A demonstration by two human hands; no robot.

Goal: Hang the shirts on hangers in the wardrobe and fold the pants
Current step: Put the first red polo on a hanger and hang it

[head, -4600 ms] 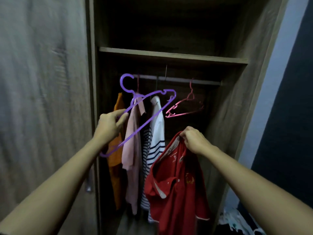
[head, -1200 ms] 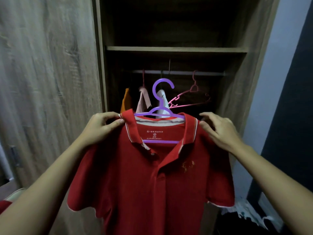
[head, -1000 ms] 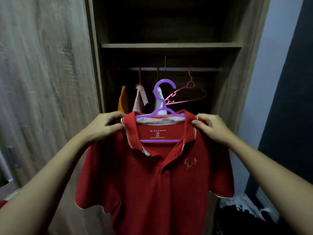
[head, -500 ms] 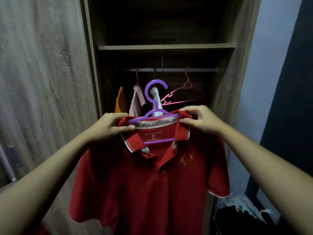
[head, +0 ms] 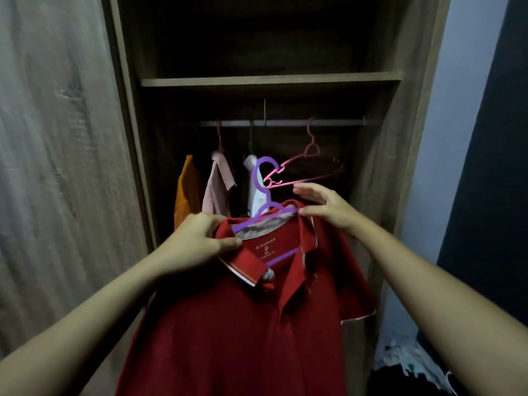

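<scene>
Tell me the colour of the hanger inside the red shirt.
Purple. The hanger shows best in the head view.

The red polo shirt (head: 243, 324) bears a printed neck label (head: 265, 247) reading "GIORDANO"; the smaller print beneath it is too small to read.

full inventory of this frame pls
shelf: 1, wood, top centre
rail: 1, metal grey, under the shelf
wardrobe door: 1, wood grain, left
purple hanger: 1, purple, held up centre, hook off the rail
red polo shirt: 1, red, on the purple hanger
pink hanger: 1, pink, empty, on the rail at right
orange shirt: 1, orange, hanging leftmost
pink shirt: 1, pale pink, beside it
white shirt: 1, white, behind the purple hook
clothes pile: 1, light and dark, floor lower right
left hand: 1, grips the polo's collar
right hand: 1, fingers straight, at polo's other shoulder
</scene>
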